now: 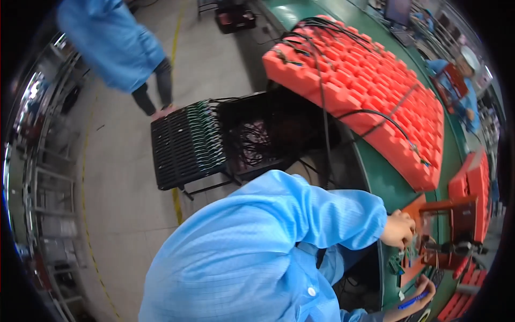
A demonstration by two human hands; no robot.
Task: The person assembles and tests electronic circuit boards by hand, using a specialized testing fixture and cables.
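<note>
My left hand reaches out in a light blue sleeve to an orange fixture on the green bench. Its fingers are bent and closed over the fixture beside small green parts, but what they grip is too small to make out. A green circuit-board-like piece lies just below that hand. My right hand is at the near side of the fixture, fingers apart, with nothing visible between them. Across its wrist area runs a blue strip. A clamp with a red handle stands at the fixture's right.
Red foam trays with cables across them sit on the green bench. A black rack holding a row of cabled parts stands left, beside a dark bin with cables. One person stands upper left; another is across the bench.
</note>
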